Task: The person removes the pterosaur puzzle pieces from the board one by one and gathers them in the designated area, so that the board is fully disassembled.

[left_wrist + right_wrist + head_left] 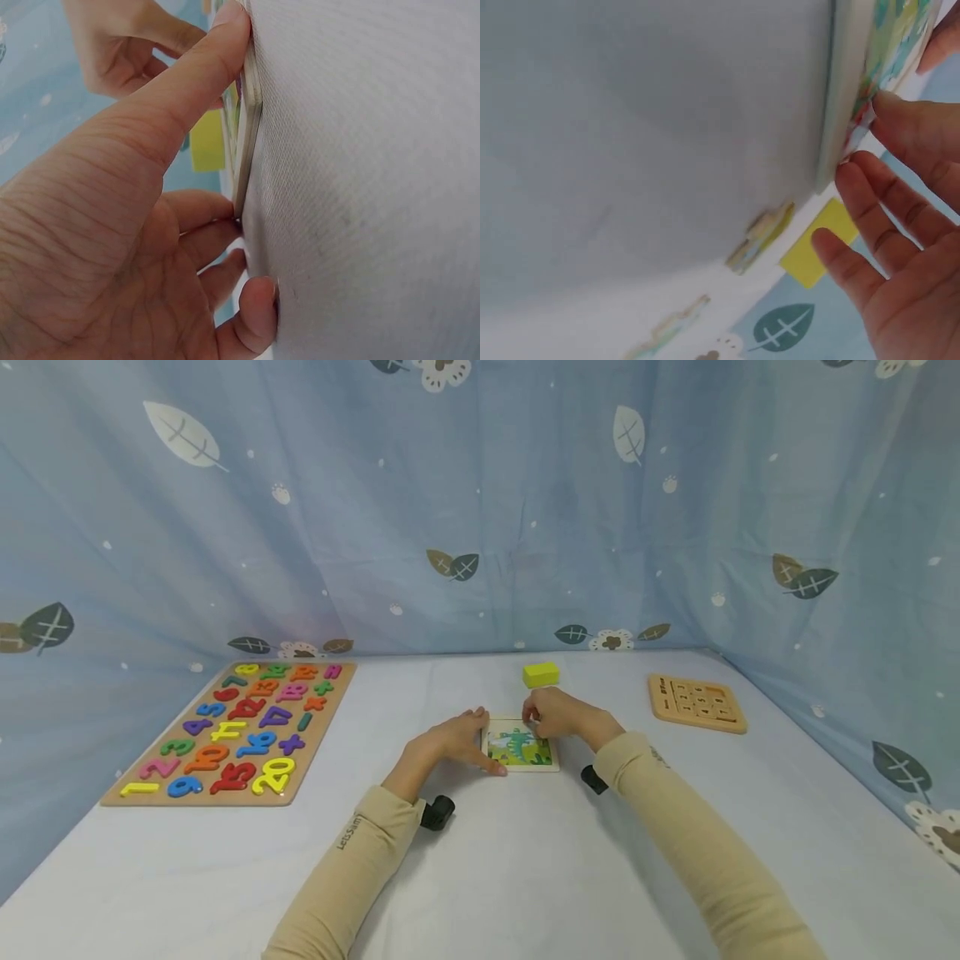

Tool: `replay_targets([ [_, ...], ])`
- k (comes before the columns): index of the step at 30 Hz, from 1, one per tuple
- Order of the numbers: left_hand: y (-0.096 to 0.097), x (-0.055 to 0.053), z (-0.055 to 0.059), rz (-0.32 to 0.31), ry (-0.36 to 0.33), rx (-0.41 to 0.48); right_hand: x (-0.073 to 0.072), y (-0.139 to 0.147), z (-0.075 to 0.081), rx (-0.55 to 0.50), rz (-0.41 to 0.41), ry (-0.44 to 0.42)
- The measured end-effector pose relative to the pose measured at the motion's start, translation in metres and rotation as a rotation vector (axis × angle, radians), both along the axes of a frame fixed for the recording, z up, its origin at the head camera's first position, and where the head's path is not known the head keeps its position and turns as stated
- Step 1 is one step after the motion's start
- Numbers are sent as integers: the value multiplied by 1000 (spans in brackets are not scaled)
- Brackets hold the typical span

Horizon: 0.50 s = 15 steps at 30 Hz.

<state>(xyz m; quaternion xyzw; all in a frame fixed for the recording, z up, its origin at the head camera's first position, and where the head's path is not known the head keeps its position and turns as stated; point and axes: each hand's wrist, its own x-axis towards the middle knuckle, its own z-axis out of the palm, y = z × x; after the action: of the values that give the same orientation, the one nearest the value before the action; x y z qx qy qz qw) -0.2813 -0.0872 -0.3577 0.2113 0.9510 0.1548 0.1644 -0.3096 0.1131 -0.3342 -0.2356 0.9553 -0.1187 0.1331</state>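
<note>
A small jigsaw puzzle board (519, 750) with a green dinosaur picture and a pale rim lies on the table. My left hand (453, 739) grips its left side, the thumb along the front corner and the fingers against the edge. At the far right corner, my right hand (561, 714) has its thumb and fingers curled in a pinch at the picture. A reddish bit of puzzle piece (861, 124) shows between them in the right wrist view, mostly hidden. Two loose puzzle pieces, one nearer (761, 238) and one farther (671, 326), lie beyond the board.
Behind the board stands a yellow block (541, 674). A wooden number board (303, 777) with colourful numerals lies at the left, and a small wooden number slide puzzle (697, 703) at the right. A blue leaf-print curtain (480, 510) hangs behind the white table.
</note>
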Motion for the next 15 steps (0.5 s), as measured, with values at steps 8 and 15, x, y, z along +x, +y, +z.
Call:
replay_targets([
  [8,-1,2,-1,10,-15,15,-2,-7,3,94,-3,11],
  [15,-1,0,1,4,-13,21,-1,-8,8,127,-21,3],
])
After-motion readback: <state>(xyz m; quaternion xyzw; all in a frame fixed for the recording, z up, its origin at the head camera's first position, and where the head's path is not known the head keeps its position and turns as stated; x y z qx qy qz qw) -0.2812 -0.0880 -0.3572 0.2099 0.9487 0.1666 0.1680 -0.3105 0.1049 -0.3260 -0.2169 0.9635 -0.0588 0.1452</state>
